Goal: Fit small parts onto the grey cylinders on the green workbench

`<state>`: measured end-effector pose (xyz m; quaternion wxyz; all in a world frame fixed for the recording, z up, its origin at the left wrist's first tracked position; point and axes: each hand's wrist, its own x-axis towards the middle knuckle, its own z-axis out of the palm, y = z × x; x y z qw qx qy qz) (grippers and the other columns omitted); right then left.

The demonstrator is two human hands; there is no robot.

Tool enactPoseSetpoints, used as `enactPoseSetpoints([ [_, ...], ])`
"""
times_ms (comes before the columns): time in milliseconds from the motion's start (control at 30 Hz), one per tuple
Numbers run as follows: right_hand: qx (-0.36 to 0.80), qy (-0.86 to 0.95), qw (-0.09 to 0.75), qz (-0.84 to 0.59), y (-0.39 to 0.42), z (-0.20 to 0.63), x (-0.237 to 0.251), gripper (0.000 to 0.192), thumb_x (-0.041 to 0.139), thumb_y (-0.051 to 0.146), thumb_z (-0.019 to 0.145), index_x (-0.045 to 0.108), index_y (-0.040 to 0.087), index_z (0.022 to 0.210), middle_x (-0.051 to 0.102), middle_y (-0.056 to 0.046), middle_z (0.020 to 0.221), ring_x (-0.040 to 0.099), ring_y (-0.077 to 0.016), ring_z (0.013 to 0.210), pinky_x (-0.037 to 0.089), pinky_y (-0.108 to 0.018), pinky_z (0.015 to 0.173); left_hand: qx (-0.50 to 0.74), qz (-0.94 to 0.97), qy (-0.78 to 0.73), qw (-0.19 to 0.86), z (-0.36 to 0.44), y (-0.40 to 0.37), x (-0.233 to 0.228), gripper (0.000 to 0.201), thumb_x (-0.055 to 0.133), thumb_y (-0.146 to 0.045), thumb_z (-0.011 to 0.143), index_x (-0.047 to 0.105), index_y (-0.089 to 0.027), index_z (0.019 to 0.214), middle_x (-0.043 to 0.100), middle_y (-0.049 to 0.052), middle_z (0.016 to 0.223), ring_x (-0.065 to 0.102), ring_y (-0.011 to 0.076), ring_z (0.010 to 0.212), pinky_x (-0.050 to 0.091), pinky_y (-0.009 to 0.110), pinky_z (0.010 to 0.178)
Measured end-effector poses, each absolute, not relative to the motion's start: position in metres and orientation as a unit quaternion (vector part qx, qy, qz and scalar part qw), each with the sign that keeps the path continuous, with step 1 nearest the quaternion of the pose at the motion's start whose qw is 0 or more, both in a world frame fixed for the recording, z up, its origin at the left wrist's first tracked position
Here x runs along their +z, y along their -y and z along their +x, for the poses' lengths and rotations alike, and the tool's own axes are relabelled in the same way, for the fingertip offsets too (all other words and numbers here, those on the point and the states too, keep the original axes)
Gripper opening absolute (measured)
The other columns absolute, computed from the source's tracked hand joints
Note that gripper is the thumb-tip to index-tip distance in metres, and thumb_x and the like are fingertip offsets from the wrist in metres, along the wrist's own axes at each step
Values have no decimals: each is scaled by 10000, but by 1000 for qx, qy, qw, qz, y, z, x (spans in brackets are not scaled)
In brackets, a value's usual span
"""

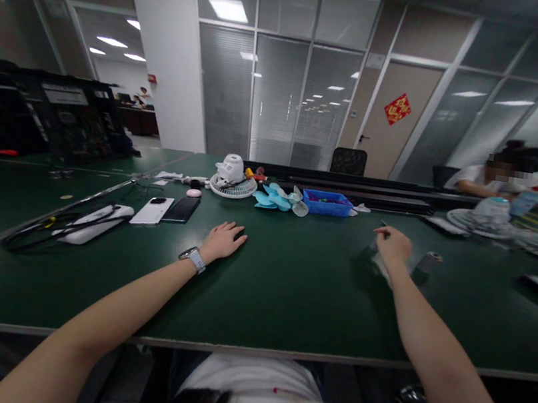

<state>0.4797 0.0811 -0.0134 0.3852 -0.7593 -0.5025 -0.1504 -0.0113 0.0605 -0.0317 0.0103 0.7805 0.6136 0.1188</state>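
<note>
Bare right hand [393, 247]: just above the smooth dark-green counter [286, 291], thumb and fingers curled close together; a small, slim, dark item [383, 224] shows at the fingertips, but I cannot tell whether the grip is grasping it.
Pale see-through object [383, 270]: below the right hand, too blurred to identify or to tell whether they touch; it seems wise to check that contact before any lift or tug.
Grey cylinder with a metallic end [429, 262]: on the counter, just right of the right hand, where a careless wrist could knock it; small, slow movements suit this spot.
Bare left hand [223, 240]: palm down on the counter, fingers slightly spread, released and holding nothing; it could steady the pale see-through object if that slides.
Blue rectangular plastic tray [326, 207]: near the far edge, between the hands; best given room when reaching forward.
Light-blue plastic blades [272, 197]: just left of the tray; their thin edges probably bend, so pressure is better avoided.
</note>
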Motion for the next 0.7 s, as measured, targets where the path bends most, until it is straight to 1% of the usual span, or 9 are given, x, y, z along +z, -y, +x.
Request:
enactPoseSetpoints([
  [200,-138,497,376,-770,-78,475,-8,277,527,228,836,785,235,937,726,-65,888,615,-202,745,459,-303,691,123,780,-614,11,-11,-58,-30,651,274,-595,954,483,-218,1442,420,135,1537,336,347,1438,309,506,1129],
  [467,-123,509,363,-771,-78,474,-5,267,539,212,839,792,237,922,729,-65,924,626,-201,780,471,-302,720,123,780,-613,12,-11,-57,-29,647,281,-593,954,485,-220,1441,425,132,1535,352,347,1429,312,506,1129],
  [700,-111,497,378,-773,-81,478,-8,274,553,194,829,790,247,956,733,-51,936,634,-194,792,467,-296,731,117,780,-615,0,-11,-58,-30,636,281,-584,957,488,-224,1439,436,118,1531,368,328,1422,312,479,1135],
])
